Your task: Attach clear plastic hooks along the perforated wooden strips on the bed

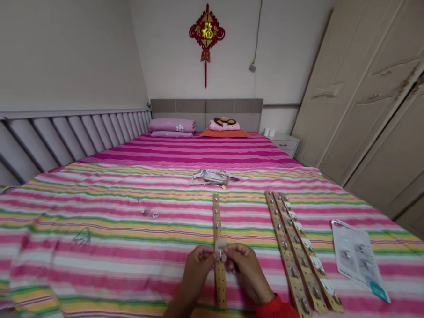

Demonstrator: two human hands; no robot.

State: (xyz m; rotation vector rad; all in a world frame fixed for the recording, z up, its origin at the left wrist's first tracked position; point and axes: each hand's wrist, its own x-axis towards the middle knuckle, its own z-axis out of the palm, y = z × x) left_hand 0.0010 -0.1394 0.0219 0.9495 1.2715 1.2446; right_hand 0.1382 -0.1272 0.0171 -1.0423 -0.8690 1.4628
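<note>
A narrow tan strip (220, 283) with rows of small holes lies lengthwise on the bed, with several shiny metal pieces fixed along its far half. On its middle sits a small clear square piece (220, 244) with a shiny metal part. My left hand (198, 266) pinches the left edge of this piece, thumb and forefinger pressed together. From the other side my right hand (244, 266), below a red sleeve, pinches its right edge. The fingertips hide part of the piece and of the strip beneath.
Several similar tan strips (293, 270) carrying metal and white pieces lie to the right. A flat package (360, 259) is beyond them. A clear plastic bag (213, 178) lies ahead. Small bits (155, 214) and a thin tangled strand (82, 237) rest on the striped sheet at left.
</note>
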